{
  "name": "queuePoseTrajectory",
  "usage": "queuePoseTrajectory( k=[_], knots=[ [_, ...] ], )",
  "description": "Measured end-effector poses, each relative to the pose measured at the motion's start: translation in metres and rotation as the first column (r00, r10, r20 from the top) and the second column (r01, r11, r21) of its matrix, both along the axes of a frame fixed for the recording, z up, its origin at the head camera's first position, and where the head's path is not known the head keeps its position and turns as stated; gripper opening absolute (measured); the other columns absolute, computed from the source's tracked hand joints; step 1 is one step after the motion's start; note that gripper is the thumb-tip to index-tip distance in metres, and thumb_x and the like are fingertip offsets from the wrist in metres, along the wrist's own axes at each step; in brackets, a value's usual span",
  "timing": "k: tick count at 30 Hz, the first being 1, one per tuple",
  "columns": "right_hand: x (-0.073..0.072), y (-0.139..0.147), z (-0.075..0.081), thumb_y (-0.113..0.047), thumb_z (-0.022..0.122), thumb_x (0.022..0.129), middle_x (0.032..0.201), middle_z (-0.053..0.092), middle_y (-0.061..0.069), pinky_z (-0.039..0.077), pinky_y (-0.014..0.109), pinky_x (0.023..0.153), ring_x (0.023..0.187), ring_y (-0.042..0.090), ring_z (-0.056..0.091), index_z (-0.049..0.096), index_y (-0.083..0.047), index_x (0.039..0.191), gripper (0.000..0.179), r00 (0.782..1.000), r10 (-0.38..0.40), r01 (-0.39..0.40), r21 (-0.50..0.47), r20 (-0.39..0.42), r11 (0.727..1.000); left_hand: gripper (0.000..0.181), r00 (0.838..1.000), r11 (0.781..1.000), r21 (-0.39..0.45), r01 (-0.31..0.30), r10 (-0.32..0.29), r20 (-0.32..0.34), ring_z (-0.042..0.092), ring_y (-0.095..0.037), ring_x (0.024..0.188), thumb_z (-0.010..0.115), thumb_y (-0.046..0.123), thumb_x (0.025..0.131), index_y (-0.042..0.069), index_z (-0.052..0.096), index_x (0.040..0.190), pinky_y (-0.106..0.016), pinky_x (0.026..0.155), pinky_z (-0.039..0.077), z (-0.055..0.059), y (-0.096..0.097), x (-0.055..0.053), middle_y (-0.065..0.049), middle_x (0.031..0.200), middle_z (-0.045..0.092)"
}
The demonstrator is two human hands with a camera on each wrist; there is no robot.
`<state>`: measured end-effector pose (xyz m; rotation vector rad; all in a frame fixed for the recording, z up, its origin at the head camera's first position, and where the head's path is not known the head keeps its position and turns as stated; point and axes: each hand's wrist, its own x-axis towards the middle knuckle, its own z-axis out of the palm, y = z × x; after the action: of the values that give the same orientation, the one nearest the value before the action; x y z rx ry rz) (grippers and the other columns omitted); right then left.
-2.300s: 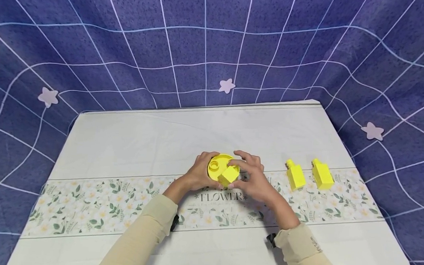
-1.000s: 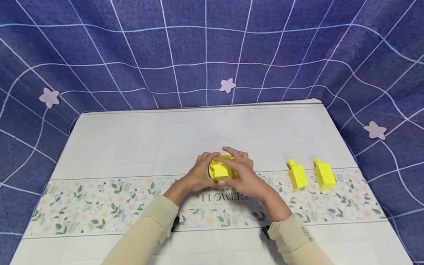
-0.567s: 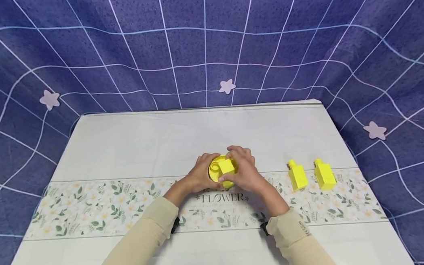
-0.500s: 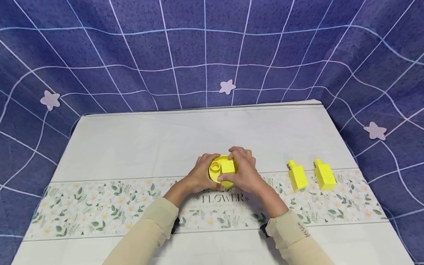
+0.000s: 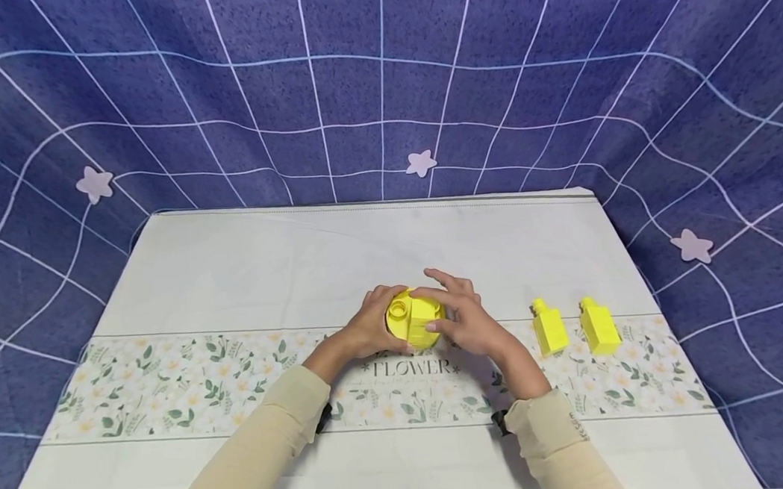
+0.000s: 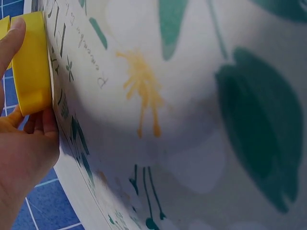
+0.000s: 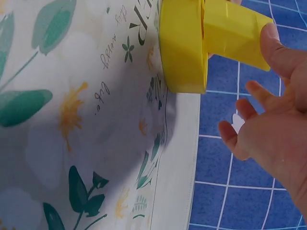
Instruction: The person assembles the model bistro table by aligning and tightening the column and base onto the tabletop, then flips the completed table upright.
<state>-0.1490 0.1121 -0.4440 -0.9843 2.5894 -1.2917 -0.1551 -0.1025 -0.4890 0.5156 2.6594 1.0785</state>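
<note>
A round, shallow yellow base (image 5: 396, 330) with a raised rim lies on the tabletop. My left hand (image 5: 365, 325) grips it around its left side, thumb at the near edge. Inside the rim, on the left, is a small ring-shaped socket (image 5: 398, 309). A yellow rectangular block (image 5: 424, 311) stands up from the right part of the base. My right hand (image 5: 469, 320) has its thumb on the block's near right side and its index finger across the far side. In the right wrist view, the thumb touches the block (image 7: 235, 34) near its outer end, other fingers apart from it.
Two yellow blocks with threaded necks (image 5: 551, 330) (image 5: 600, 328) lie to the right of my right hand. A white tablecloth (image 5: 262, 266) with a floral band covers the table. Behind it hangs a blue gridded curtain (image 5: 347, 92) with pale stars.
The block, earlier tilted over the base, now stands squarely on its right part. My right hand has shifted its grip several times, its fingers now more spread. My left hand stays on the base.
</note>
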Motion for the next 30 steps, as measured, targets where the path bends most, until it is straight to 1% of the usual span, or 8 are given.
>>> queuePoseTrajectory(
  k=[4, 7, 15, 18, 22, 24, 27, 30],
  knots=[
    [-0.002, -0.001, -0.002, -0.025, 0.074, 0.069, 0.138, 0.028, 0.002, 0.018, 0.052, 0.09, 0.116, 0.026, 0.023, 0.053, -0.019, 0.111, 0.047, 0.998, -0.066, 0.066, 0.006, -0.003, 0.998, 0.105, 1.0, 1.0, 0.003, -0.005, 0.005, -0.003, 0.03, -0.011, 0.108, 0.083, 0.041, 0.049, 0.023, 0.027, 0.136, -0.036, 0.092, 0.033, -0.001, 0.001, -0.001, 0.006, 0.123, 0.034],
    [0.001, -0.004, -0.004, -0.033, 0.076, 0.064, 0.133, 0.033, 0.003, 0.018, 0.048, 0.089, 0.114, 0.024, 0.025, 0.048, -0.018, 0.097, 0.047, 0.99, -0.137, 0.138, 0.031, -0.013, 0.99, 0.104, 1.0, 1.0, -0.002, -0.003, 0.003, 0.005, 0.03, -0.011, 0.109, 0.082, 0.042, 0.05, 0.023, 0.027, 0.137, -0.036, 0.092, 0.033, -0.001, 0.0, -0.001, 0.006, 0.124, 0.033],
    [0.018, -0.013, -0.01, -0.049, 0.072, 0.063, 0.123, 0.037, 0.002, 0.02, 0.038, 0.083, 0.102, 0.019, 0.029, 0.035, -0.013, 0.082, 0.055, 0.961, -0.267, 0.272, 0.069, -0.067, 0.96, 0.107, 1.0, 1.0, -0.014, -0.021, 0.021, 0.012, 0.029, -0.01, 0.109, 0.081, 0.046, 0.049, 0.024, 0.026, 0.137, -0.035, 0.092, 0.033, -0.002, 0.0, -0.001, 0.006, 0.125, 0.033],
    [0.022, -0.011, -0.01, -0.046, 0.073, 0.064, 0.127, 0.034, 0.003, 0.019, 0.04, 0.084, 0.105, 0.019, 0.027, 0.039, -0.014, 0.089, 0.053, 0.969, -0.239, 0.243, 0.064, -0.059, 0.968, 0.107, 1.0, 1.0, -0.017, -0.013, 0.013, 0.012, 0.029, -0.01, 0.11, 0.081, 0.047, 0.049, 0.023, 0.026, 0.138, -0.035, 0.093, 0.032, -0.002, 0.001, 0.0, 0.006, 0.125, 0.033],
    [0.024, 0.0, -0.002, -0.032, 0.075, 0.067, 0.139, 0.022, 0.0, 0.019, 0.045, 0.089, 0.116, 0.02, 0.022, 0.045, -0.02, 0.12, 0.061, 0.992, -0.119, 0.121, 0.054, -0.029, 0.991, 0.105, 1.0, 1.0, -0.02, -0.01, 0.01, 0.005, 0.029, -0.01, 0.11, 0.081, 0.045, 0.05, 0.024, 0.026, 0.137, -0.036, 0.094, 0.032, -0.002, 0.001, 0.0, 0.005, 0.125, 0.033],
    [0.023, 0.006, 0.001, -0.023, 0.074, 0.069, 0.142, 0.019, -0.002, 0.018, 0.048, 0.09, 0.119, 0.022, 0.02, 0.045, -0.026, 0.127, 0.065, 0.998, -0.061, 0.063, 0.057, -0.034, 0.996, 0.105, 1.0, 1.0, -0.013, -0.015, 0.015, 0.003, 0.029, -0.011, 0.11, 0.082, 0.042, 0.05, 0.024, 0.026, 0.137, -0.037, 0.094, 0.031, -0.001, 0.001, 0.0, 0.005, 0.124, 0.033],
    [0.019, 0.01, 0.004, -0.013, 0.072, 0.07, 0.143, 0.02, -0.002, 0.018, 0.048, 0.088, 0.119, 0.024, 0.022, 0.05, -0.029, 0.124, 0.06, 0.998, -0.024, 0.027, 0.068, -0.052, 0.997, 0.104, 1.0, 1.0, 0.002, -0.02, 0.02, 0.002, 0.03, -0.012, 0.109, 0.083, 0.04, 0.05, 0.023, 0.027, 0.137, -0.038, 0.093, 0.032, -0.001, 0.001, 0.0, 0.004, 0.124, 0.034],
    [0.018, 0.01, 0.003, -0.016, 0.075, 0.067, 0.14, 0.026, -0.002, 0.019, 0.045, 0.086, 0.116, 0.025, 0.025, 0.056, -0.027, 0.115, 0.052, 0.997, -0.046, 0.051, 0.068, -0.062, 0.996, 0.104, 1.0, 1.0, 0.005, -0.015, 0.015, 0.0, 0.03, -0.012, 0.109, 0.082, 0.041, 0.05, 0.022, 0.027, 0.137, -0.037, 0.093, 0.032, -0.001, 0.001, 0.001, 0.003, 0.125, 0.034]
  ],
)
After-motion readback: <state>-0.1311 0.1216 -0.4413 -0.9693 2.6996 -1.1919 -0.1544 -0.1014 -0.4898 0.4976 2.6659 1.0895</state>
